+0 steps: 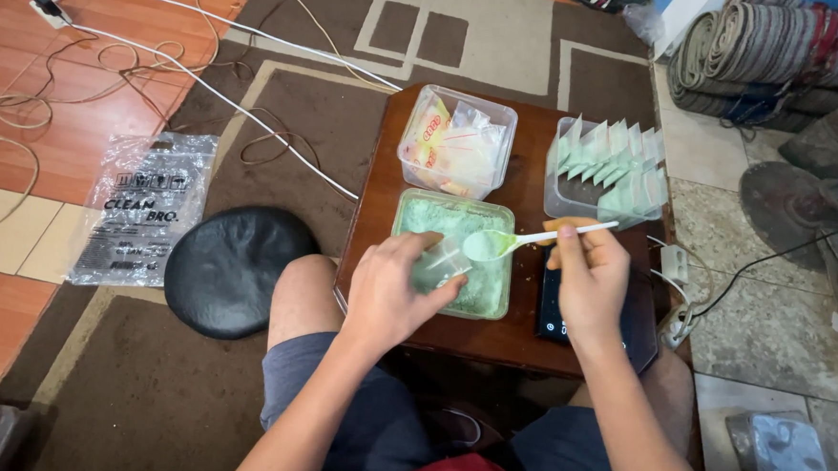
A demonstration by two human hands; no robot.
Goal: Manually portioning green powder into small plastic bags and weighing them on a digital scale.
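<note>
A white plastic spoon (524,239) carries a heap of pale green powder in its bowl, its thin handle running up and to the right. The right hand (587,278) pinches that handle near its end between thumb and fingers, so the spoon's bowl hangs over a clear square tub (453,255) filled with the same green powder. The left hand (392,290) is closed on a small clear bag (444,261), holding it at the tub's near left part, just below and beside the spoon's loaded bowl; whether spoon and bag touch cannot be told. The tub stands on a small dark wooden worktop (452,338) set on a brown patterned rug (330,116). Under the right hand lies a flat black scale (556,314). Behind the tub sits a clear box (457,140) of empty little bags, and to its right another clear box (606,174) holds a row of filled green packets standing on edge.
</note>
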